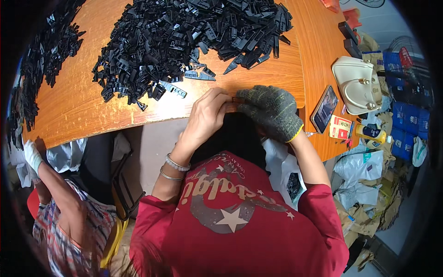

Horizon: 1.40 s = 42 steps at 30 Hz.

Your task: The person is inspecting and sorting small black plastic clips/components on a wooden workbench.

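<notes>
My left hand (208,114), bare with a bead bracelet and a bangle at the wrist, is closed in a pinch at the table's front edge. Facing it, my right hand (273,113) wears a dark grey knit glove with a yellow cuff, its fingers also drawn together. Between the fingertips of both is a small black plastic part (237,99), mostly hidden by the fingers. Just beyond my hands lies a big heap of black plastic clips (157,46). A few greyish pieces (173,89) rest at its near edge.
A phone (325,109), a cream handbag (356,83), a red and yellow card (340,127) and a yellow bottle (372,134) are at the right. Another heap of black parts (50,51) is at the far left, near a co-worker's white-gloved hand (32,154). Bags (362,168) are piled right.
</notes>
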{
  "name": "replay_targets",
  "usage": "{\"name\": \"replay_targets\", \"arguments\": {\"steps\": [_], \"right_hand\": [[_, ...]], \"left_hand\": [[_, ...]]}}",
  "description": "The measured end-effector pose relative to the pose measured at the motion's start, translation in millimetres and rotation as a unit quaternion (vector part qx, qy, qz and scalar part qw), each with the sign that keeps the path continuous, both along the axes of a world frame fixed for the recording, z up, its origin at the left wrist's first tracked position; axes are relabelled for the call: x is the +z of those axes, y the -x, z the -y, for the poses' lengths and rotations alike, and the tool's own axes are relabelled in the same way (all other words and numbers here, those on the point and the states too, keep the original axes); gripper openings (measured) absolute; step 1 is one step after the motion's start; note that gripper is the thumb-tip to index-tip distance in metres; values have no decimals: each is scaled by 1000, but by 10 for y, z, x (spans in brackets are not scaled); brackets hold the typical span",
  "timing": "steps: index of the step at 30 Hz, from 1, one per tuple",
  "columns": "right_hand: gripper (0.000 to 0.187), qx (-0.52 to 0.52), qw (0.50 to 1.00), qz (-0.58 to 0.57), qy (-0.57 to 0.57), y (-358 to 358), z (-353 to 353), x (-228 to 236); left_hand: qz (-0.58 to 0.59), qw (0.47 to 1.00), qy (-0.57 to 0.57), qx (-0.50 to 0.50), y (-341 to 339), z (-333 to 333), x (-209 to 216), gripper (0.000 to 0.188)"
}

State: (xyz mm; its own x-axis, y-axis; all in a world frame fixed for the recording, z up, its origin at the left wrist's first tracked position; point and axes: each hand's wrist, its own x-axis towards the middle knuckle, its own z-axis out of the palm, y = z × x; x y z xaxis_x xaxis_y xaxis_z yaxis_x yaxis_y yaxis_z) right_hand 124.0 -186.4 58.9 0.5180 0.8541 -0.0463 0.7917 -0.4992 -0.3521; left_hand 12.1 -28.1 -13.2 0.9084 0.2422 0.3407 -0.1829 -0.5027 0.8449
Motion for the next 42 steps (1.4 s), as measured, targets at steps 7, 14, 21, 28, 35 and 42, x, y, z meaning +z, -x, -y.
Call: {"name": "replay_targets", "arguments": {"steps": [7, 14, 21, 28, 35, 42], "right_hand": [[26, 120, 984, 72, 112, -93, -255, 148], [18, 128, 953, 34, 271, 29, -539, 195], [18, 126, 972, 12, 198, -25, -457, 90], [34, 61, 996, 56, 21, 93, -69, 58], [31, 92, 984, -39, -147, 237, 98, 132], [35, -216, 856, -446, -148, 373, 42, 372]], "left_hand": [[-48, 996, 79, 9, 28, -6, 6, 22], [-72, 973, 220, -9, 52, 19, -51, 26], [-33, 987, 155, 13, 31, 56, -132, 26], [-23, 995, 95, 31, 97, -62, -40, 28], [-29, 809, 585, -47, 166, -95, 76, 19], [-58, 661, 734, -141, 199, 88, 133, 23]]}}
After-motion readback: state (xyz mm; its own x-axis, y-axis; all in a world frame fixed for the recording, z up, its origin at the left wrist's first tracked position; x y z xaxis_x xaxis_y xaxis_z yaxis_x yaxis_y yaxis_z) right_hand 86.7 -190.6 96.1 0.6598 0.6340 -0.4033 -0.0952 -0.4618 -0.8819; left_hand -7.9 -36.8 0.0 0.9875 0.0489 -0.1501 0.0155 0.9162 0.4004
